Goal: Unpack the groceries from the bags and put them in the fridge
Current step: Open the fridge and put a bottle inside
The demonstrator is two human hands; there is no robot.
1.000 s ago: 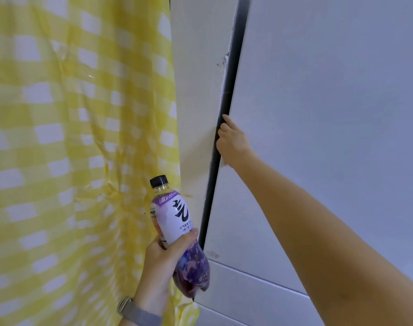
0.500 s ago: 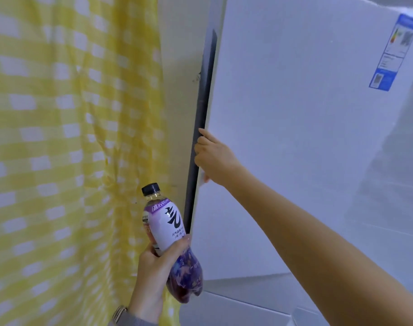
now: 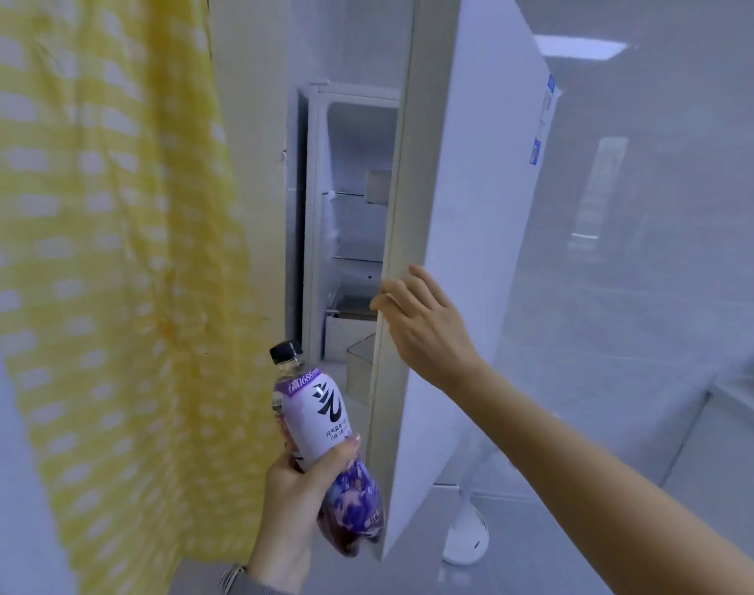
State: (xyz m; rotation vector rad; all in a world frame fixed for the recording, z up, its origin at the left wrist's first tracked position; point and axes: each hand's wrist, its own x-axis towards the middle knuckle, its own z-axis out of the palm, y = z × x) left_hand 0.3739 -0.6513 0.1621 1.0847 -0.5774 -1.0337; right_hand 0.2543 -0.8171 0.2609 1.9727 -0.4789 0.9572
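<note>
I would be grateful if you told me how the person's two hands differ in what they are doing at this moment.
The left hand grips the purple-labelled plastic drink bottle with a black cap, its thumb curled round the label; the right hand holds no grocery and its fingers rest on the edge of the white fridge door. The left hand sits low and near, the right reaches higher and farther. Both are bare.

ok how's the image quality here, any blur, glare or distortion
Head view: soft overall with a bluish cast; the yellow checked curtain smears most, the bottle label reads sharpest; a ceiling light reflects off the glossy surface at right; wide-angle bending tilts the fridge door.
</note>
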